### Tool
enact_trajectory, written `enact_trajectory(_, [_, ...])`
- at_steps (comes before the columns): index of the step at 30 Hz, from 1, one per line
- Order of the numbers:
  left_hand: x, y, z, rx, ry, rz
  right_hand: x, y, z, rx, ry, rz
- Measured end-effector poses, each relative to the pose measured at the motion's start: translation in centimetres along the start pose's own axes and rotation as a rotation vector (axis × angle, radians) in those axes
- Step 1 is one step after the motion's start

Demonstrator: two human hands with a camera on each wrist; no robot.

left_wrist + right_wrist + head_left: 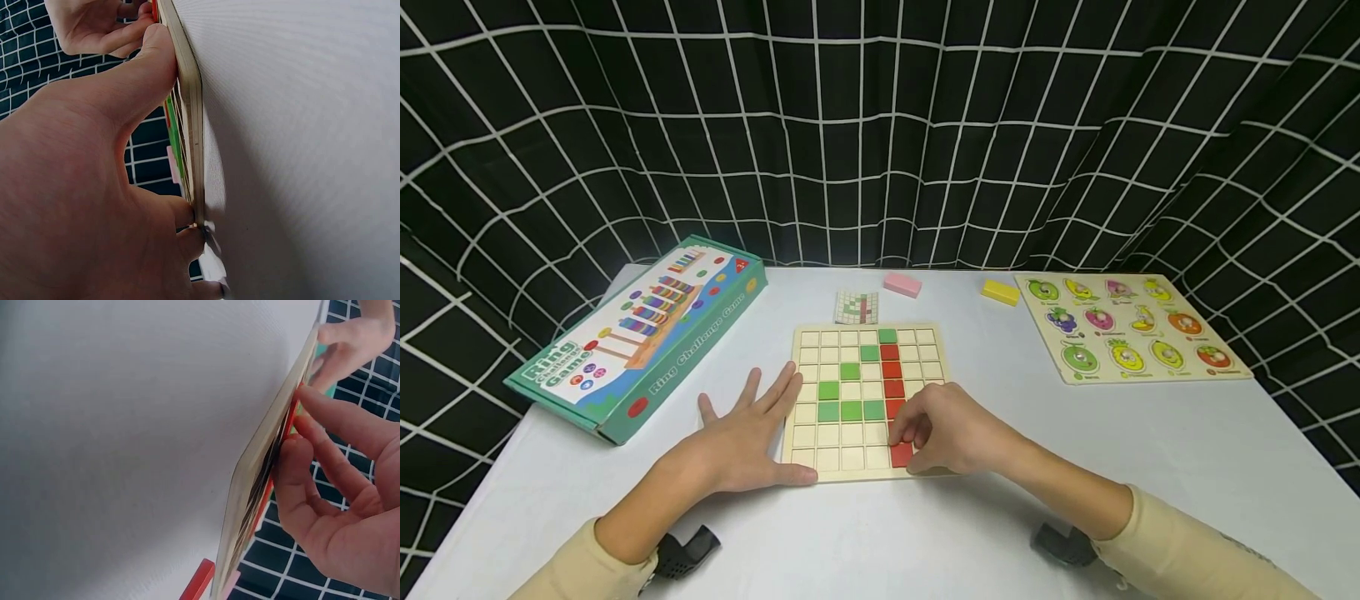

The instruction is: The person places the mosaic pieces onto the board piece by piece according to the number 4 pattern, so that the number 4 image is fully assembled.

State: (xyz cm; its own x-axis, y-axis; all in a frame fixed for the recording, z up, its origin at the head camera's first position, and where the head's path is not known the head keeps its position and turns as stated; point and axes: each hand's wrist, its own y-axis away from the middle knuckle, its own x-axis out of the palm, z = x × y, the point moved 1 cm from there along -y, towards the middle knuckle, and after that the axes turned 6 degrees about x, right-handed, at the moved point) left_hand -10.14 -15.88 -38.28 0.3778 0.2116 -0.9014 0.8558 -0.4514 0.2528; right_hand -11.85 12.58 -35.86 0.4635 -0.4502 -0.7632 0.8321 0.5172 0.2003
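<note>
A wooden grid board [840,459] lies flat on the white table, with green tiles [851,410] and a column of red tiles [891,370] in its cells. My left hand [737,450] rests at its left side, fingers spread, the thumb on the near left corner. At the near end of the red column, my right hand [955,429] has its fingers curled, with thumb and fingertips pinching a red tile [901,455] that sits in its cell. The right hand hides part of the column and the board's right edge. In the right wrist view, the fingertips touch the red surface.
Behind the board lies a small pattern card [856,307], with a pink block [902,285] and a yellow block [1000,292]. A game box [647,333] stands left; a fruit puzzle board [1131,329] lies right. The right wrist view shows a red block [198,579] beside the board.
</note>
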Motion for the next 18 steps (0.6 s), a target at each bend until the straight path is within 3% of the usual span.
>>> enact_trajectory(18, [0.0, 0.0, 0.0, 0.004, 0.004, -0.001, -2.6, 0.8, -1.9, 0.064, -0.102, -0.033])
